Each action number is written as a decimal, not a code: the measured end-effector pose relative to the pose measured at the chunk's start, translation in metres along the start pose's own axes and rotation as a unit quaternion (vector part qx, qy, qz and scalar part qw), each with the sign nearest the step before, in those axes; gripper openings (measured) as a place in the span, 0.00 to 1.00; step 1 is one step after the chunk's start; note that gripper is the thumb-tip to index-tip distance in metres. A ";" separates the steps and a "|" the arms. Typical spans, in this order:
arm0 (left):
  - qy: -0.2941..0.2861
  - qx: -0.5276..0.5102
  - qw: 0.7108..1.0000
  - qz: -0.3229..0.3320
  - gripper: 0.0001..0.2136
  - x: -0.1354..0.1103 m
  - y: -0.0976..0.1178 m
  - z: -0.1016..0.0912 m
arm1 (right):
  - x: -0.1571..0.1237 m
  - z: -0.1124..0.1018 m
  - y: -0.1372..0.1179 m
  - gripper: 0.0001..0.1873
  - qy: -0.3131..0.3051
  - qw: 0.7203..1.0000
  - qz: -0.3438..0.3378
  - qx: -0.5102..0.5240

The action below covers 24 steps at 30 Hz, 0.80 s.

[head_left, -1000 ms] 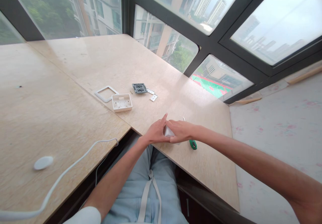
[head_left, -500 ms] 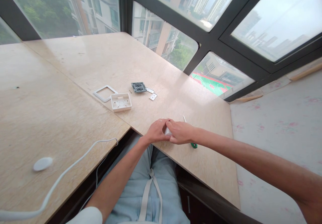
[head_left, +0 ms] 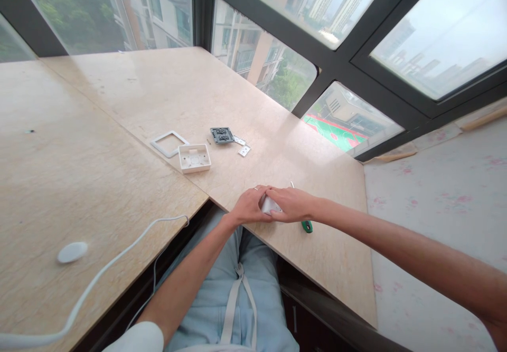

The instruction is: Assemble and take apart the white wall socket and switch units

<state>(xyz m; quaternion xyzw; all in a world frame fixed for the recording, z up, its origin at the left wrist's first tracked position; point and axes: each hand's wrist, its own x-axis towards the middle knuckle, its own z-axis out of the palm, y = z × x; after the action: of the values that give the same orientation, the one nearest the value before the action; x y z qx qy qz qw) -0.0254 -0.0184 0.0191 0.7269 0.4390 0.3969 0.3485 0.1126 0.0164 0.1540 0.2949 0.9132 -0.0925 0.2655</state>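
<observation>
Near the table's front edge, my left hand (head_left: 250, 205) and my right hand (head_left: 291, 204) are closed together around a small white plastic piece (head_left: 270, 205). Fingers of both hands cover much of it, so its exact kind does not show. Partly behind my right hand lies a screwdriver (head_left: 307, 226); its green handle and the tip of its shaft stick out. Farther left stands an open white mounting box (head_left: 194, 159). A white square frame (head_left: 169, 143) lies beside it. To the box's right are a dark grey socket module (head_left: 222, 135) and small white cover plates (head_left: 244, 150).
A white cable (head_left: 114, 259) runs over the left part of the table (head_left: 119, 204) and hangs at its edge. Near it lies a white round disc (head_left: 72, 252). Dark-framed windows (head_left: 332, 56) border the far side, and a flowered wall (head_left: 431, 215) stands at the right.
My right hand has shifted slightly right, and more of the white piece shows between my hands. The camera view has moved a little; the parts on the table lie as before.
</observation>
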 end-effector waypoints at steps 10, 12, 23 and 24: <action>0.021 -0.065 0.998 0.008 0.41 -0.002 -0.001 -0.004 | 0.003 -0.004 0.000 0.25 0.042 0.997 0.002 0.066; 0.032 -0.101 0.994 0.011 0.43 -0.004 -0.003 -0.005 | 0.003 -0.006 0.002 0.23 0.060 0.995 -0.006 0.075; 0.089 -0.206 0.975 -0.003 0.41 -0.004 -0.009 -0.001 | -0.001 -0.004 0.002 0.17 0.084 0.995 0.016 0.056; 0.089 -0.205 0.975 -0.001 0.40 -0.003 -0.008 -0.001 | -0.001 -0.004 0.001 0.16 0.082 0.995 0.018 0.049</action>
<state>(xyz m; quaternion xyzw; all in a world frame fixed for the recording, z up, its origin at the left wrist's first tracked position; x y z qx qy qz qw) -0.0303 -0.0182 0.0117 0.6015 0.3777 0.5412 0.4501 0.1120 0.0181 0.1576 0.3310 0.9207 -0.1078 0.1765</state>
